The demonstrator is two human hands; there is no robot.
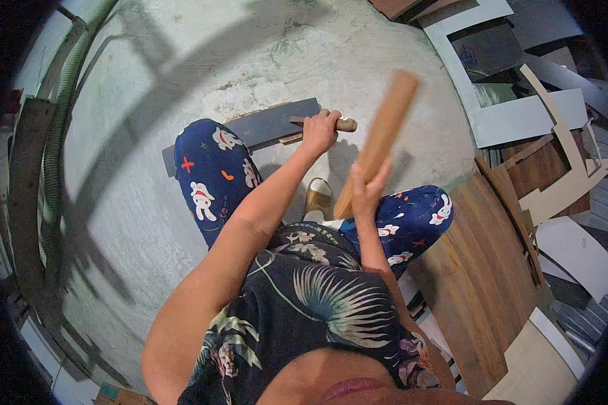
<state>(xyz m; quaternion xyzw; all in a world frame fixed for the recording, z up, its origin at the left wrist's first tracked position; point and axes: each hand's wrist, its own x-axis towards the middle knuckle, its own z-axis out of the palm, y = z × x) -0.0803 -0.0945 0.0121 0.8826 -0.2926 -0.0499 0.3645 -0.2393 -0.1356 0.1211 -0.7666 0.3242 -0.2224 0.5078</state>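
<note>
Head view, frame centre: left hand [319,131] grips a wooden-handled tool [343,124] on a dark grey flat panel [277,121]; right hand [366,191] clenches a raised brown wooden stick [382,135].

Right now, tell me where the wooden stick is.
Head view, centre right: the wooden stick is raised in the right hand, beside the left hand.

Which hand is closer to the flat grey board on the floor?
Left. The left hand grips a wooden handle right at the grey board; the right hand holds a wooden stick raised, farther away.
</note>
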